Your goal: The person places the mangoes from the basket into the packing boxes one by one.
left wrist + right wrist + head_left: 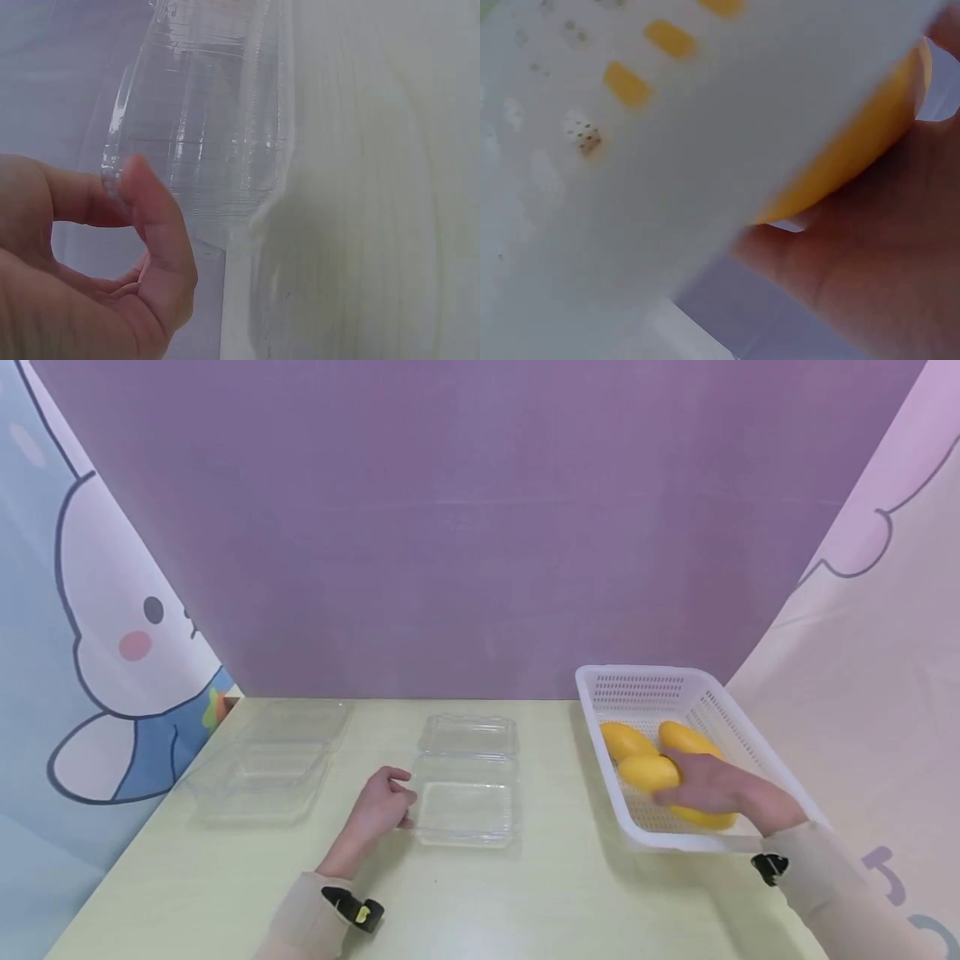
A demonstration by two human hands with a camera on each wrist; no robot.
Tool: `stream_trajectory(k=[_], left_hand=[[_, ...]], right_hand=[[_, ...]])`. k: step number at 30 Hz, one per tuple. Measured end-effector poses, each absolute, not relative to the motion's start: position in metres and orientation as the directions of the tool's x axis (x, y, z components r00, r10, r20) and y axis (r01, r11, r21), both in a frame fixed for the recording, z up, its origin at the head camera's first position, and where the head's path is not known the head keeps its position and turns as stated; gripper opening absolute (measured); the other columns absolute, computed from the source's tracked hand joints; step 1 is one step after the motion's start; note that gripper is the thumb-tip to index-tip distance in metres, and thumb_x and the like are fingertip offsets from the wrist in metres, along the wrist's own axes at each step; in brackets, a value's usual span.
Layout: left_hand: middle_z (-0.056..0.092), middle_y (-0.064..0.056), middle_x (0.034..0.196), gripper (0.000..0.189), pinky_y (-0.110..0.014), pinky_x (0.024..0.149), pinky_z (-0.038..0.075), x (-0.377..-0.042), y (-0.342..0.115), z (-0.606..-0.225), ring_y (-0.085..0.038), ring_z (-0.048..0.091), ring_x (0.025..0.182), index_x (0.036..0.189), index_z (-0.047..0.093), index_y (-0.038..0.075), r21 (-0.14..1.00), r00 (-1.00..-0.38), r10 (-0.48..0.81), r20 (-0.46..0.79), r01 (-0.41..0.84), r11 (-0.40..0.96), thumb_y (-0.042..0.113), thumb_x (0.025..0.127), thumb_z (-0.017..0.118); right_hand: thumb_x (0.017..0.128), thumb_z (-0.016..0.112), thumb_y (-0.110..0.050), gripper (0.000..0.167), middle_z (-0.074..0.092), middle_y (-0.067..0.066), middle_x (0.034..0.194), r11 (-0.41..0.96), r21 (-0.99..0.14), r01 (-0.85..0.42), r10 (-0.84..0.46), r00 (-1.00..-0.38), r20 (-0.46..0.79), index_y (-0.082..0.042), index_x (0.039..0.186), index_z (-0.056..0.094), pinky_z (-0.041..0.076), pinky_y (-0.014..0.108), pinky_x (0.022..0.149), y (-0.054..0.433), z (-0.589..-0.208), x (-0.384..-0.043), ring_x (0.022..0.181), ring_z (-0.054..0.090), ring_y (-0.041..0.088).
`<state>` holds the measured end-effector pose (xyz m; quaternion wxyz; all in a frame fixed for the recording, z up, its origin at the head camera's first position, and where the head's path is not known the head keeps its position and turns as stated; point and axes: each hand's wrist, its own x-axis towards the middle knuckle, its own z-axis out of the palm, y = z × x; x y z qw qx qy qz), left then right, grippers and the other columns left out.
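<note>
Fingers of the left hand (378, 803) pinched the left side of an open clear container (467, 810) mid-desk (570, 893), while the right hand (705, 783) curled round a yellow fruit (645, 773) inside a white basket (675, 841) by the desk's right edge.

Soft, even light filled the head view; its source could not be told. A faint shadow edged the white basket (675, 842) on its left and near sides. Left of the basket, the nearest clear container (467, 810) caught thin glints, plainer in the left wrist view. The right wrist view was dimmer, the basket's wall a close, out-of-focus blur.
</note>
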<state>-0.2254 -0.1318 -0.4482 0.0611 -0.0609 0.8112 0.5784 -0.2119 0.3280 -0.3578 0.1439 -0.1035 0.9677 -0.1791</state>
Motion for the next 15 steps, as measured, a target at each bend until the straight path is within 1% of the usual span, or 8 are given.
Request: stream_trajectory(k=[1,3,8,11,15], left_hand=[[0.055,-0.017,0.1,0.041,-0.032,0.062,0.057,-0.226,-0.131,-0.448,-0.02,0.057,0.067,0.129,0.051,-0.008,0.935,-0.984,-0.027,-0.176,-0.176,0.308,-0.002,0.089,0.057],[0.055,-0.016,0.097,0.04,-0.031,0.062,0.056,-0.226,-0.131,-0.448,-0.019,0.056,0.066,0.128,0.051,-0.009,0.942,-0.982,-0.018,-0.191,-0.188,0.28,-0.002,0.089,0.057],[0.055,-0.014,0.088,0.038,-0.03,0.061,0.056,-0.226,-0.129,-0.449,-0.018,0.054,0.064,0.124,0.053,-0.01,0.95,-0.974,0.004,-0.228,-0.222,0.221,-0.003,0.088,0.057],[0.057,-0.015,0.085,0.035,-0.031,0.061,0.056,-0.226,-0.128,-0.45,-0.018,0.056,0.064,0.121,0.055,-0.011,0.949,-0.97,0.009,-0.244,-0.237,0.207,-0.003,0.088,0.057],[0.059,-0.016,0.086,0.031,-0.032,0.062,0.057,-0.226,-0.127,-0.451,-0.019,0.058,0.065,0.119,0.056,-0.011,0.948,-0.967,0.021,-0.253,-0.244,0.204,-0.002,0.089,0.057]], right_hand=[[0.088,0.072,-0.046,0.088,0.059,0.009,0.105,0.912,-0.377,-0.159,-0.258,-0.939,-0.228,0.007,0.148,0.035,0.044,0.044,0.079,0.328,-0.357,-0.212,0.091,0.053,0.025],[0.088,0.072,-0.045,0.082,0.058,0.007,0.099,0.908,-0.38,-0.177,-0.267,-0.943,-0.199,0.005,0.144,0.04,0.044,0.042,0.076,0.327,-0.355,-0.213,0.086,0.053,0.023],[0.089,0.072,-0.046,0.065,0.055,0.003,0.087,0.9,-0.383,-0.207,-0.281,-0.948,-0.147,-0.003,0.13,0.047,0.042,0.037,0.069,0.323,-0.35,-0.214,0.076,0.052,0.018],[0.089,0.072,-0.046,0.062,0.054,0.003,0.086,0.897,-0.385,-0.218,-0.284,-0.951,-0.125,-0.004,0.128,0.047,0.042,0.036,0.068,0.32,-0.346,-0.214,0.073,0.051,0.018],[0.09,0.072,-0.043,0.057,0.055,0.002,0.084,0.89,-0.402,-0.217,-0.281,-0.954,-0.107,-0.006,0.125,0.048,0.042,0.035,0.067,0.315,-0.34,-0.213,0.07,0.052,0.018]])
